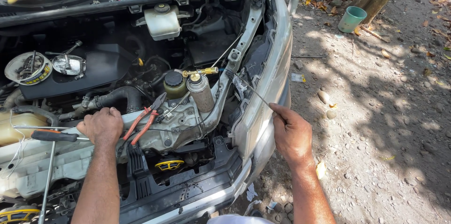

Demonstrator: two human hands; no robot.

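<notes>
I look down into an open car engine bay. My left hand (101, 125) rests as a closed fist on the front cross member, beside red-handled pliers (143, 123) that lie on the engine. My right hand (292, 132) grips the near end of a thin metal rod (249, 90) that runs up and left toward the engine over the car's front edge. A cylindrical metal canister (201, 92) and a dark round cap (173, 79) stand just beyond the pliers. A yellow-handled screwdriver (201, 71) lies behind them.
A black-handled tool (54, 135) lies left of my left hand. Two round metal lids holding small parts (28, 67) sit on the black engine cover. A white fluid reservoir (162, 22) is at the back. A green cup (351, 18) stands on the gravel at right.
</notes>
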